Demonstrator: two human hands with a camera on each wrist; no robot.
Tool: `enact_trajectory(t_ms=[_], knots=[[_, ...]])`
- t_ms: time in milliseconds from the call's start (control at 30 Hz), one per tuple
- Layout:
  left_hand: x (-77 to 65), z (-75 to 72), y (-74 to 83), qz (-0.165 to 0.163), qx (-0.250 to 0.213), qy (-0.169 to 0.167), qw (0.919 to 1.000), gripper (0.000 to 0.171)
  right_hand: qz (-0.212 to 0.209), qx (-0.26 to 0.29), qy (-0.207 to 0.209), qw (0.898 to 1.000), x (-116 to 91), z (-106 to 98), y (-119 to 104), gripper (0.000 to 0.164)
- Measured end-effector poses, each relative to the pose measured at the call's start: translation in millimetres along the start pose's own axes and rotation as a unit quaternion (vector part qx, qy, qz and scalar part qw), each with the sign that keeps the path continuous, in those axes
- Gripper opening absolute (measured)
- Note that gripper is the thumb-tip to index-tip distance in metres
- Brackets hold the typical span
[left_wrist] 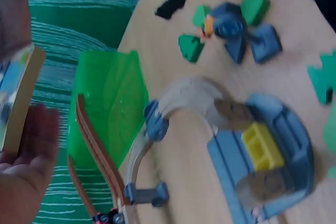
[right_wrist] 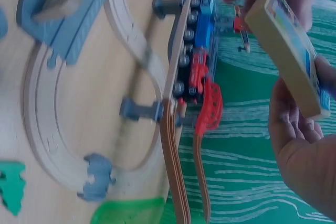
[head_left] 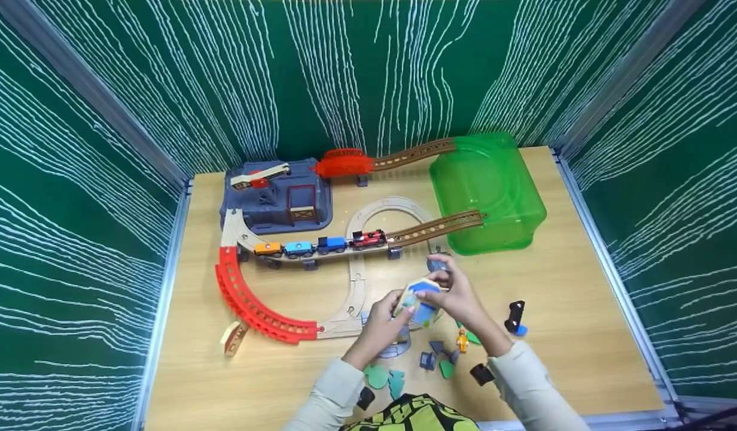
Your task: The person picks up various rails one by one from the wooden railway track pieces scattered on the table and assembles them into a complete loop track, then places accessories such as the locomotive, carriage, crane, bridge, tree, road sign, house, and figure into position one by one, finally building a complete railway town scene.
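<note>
Both hands hold a flat, light wooden block [head_left: 427,312] with a blue and green picture on its face, up above the table. My left hand [head_left: 380,323] grips its left side, thumb on the printed face. My right hand [head_left: 461,299] pinches the right side, with its thumb on the face too. In the right wrist view the block's plain wooden edge [right_wrist: 281,59] shows its thickness. Under the hands, partly hidden, lies a grey track base [left_wrist: 294,129] with a yellow piece [left_wrist: 261,146] on it.
A toy train [head_left: 332,244] stands on raised track, left of a green see-through bin [head_left: 524,209]. A grey quarry base [head_left: 273,209] is at back left, red curved track [head_left: 255,308] in front. Nearby lie green trees [head_left: 396,383], an orange figure [head_left: 462,340] and a black vehicle [head_left: 515,316].
</note>
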State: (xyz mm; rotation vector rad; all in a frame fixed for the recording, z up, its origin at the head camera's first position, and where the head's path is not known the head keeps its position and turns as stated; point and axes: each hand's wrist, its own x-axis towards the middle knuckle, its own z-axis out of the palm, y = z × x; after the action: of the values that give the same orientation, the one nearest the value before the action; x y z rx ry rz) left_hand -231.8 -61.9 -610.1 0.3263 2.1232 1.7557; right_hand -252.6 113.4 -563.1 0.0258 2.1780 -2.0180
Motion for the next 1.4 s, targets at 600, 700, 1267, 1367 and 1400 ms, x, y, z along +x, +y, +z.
enact_trajectory(t_ms=[600,700,1267,1367,1400], knots=[[8.4,23.6,-8.0,0.089,0.130,0.188,0.9694,0.012,0.029,-0.076,0.143,0.986,-19,53,13,0.074],[10.1,25.6,-13.1,0.090,0.119,0.173,0.9736,0.013,0.026,-0.083,0.146,0.985,-19,50,12,0.073],[-0.6,-22.7,-38.6,0.043,0.072,0.138,0.9869,0.027,0.030,-0.090,0.311,0.946,48,-63,109,0.082],[-6.8,-34.7,-43.3,0.023,0.056,0.158,0.9855,0.028,0.025,-0.107,0.353,0.929,64,-82,125,0.084],[-9.0,-38.3,-44.8,0.017,0.052,0.163,0.9850,0.028,0.019,-0.111,0.364,0.924,69,-87,130,0.085]])
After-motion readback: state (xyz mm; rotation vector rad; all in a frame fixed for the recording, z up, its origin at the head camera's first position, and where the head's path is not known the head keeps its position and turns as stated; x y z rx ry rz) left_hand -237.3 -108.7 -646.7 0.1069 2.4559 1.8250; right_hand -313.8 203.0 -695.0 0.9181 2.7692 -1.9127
